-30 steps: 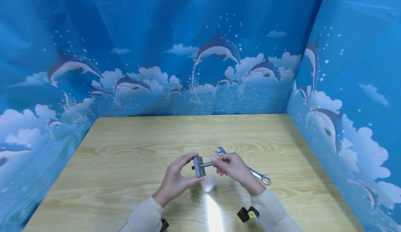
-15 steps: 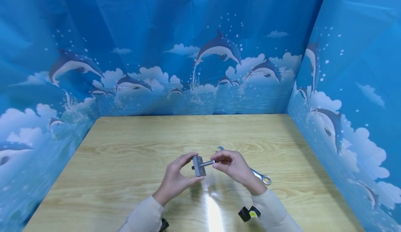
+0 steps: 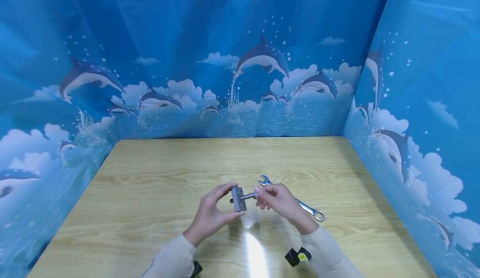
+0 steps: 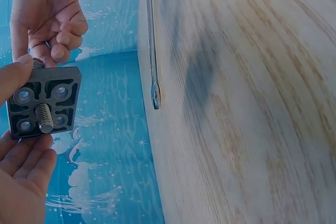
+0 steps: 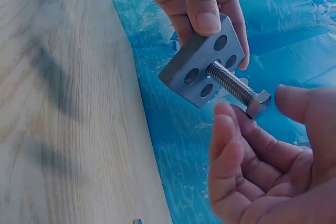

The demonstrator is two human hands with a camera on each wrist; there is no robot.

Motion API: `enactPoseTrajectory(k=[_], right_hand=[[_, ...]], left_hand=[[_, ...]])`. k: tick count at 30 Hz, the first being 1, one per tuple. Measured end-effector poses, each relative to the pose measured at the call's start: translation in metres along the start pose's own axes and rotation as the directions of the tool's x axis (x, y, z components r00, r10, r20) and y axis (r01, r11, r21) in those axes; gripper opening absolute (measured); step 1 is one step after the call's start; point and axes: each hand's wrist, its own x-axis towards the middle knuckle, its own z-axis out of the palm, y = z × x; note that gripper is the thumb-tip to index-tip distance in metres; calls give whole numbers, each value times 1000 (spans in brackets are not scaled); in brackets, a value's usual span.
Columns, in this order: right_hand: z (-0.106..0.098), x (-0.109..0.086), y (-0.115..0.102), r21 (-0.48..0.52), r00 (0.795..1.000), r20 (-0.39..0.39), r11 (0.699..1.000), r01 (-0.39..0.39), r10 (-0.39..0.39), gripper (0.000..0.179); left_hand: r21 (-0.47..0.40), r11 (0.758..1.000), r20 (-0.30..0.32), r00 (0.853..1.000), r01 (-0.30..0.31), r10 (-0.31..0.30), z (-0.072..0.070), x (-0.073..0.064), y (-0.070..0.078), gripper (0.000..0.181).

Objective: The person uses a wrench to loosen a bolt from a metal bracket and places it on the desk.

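Above the table (image 3: pixel 157 178), the left hand (image 3: pixel 213 213) is gripping the square plate (image 3: pixel 238 199) edge-to-edge; the right hand (image 3: pixel 281 205), rotated since half a second ago, is surrounding the head of the bolt (image 5: pixel 231 83), apparently hand-turning it, pinch or gap unclear. Wrench (image 3: pixel 309 209) is lying partly behind that hand; far edge (image 3: pixel 187 140) is sitting well apart, room opening leftward.

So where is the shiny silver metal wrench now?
In the head view, the wrench lies right of centre on the pale wood-grain table, partly hidden by the right hand.
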Motion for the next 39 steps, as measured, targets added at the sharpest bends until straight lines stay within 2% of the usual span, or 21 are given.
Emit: enactPoseTrajectory(k=[5,11,21,26,28,34,39], right_hand=[[0,1,1,12,1000,-4,1000,-13,13,37],[-2,0,-1,32,1000,1,999,-23,23,29],[-1,-3,-1,27,998,-24,998,59,-59,25],[-2,-4,0,30,995,11,995,99,-99,33],[-2,-4,0,26,996,14,996,88,-89,37],[1,-2,-1,57,999,-30,998,-18,20,40],[1,0,-1,65,999,-24,997,-27,29,38]], left_hand=[[-6,1000,-4,1000,-25,25,1,0,-1,76],[-5,1000,9,1000,-5,5,1,-2,-2,77],[-20,1000,5,1000,-6,6,1,-1,-2,77],[-8,1000,-3,1000,-6,6,1,-2,-3,76],[-8,1000,-6,1000,-5,5,1,-2,-4,77],[-5,1000,-6,1000,-18,18,1,-1,-3,76],[0,1000,-1,1000,-12,12,1,-1,-2,76]])
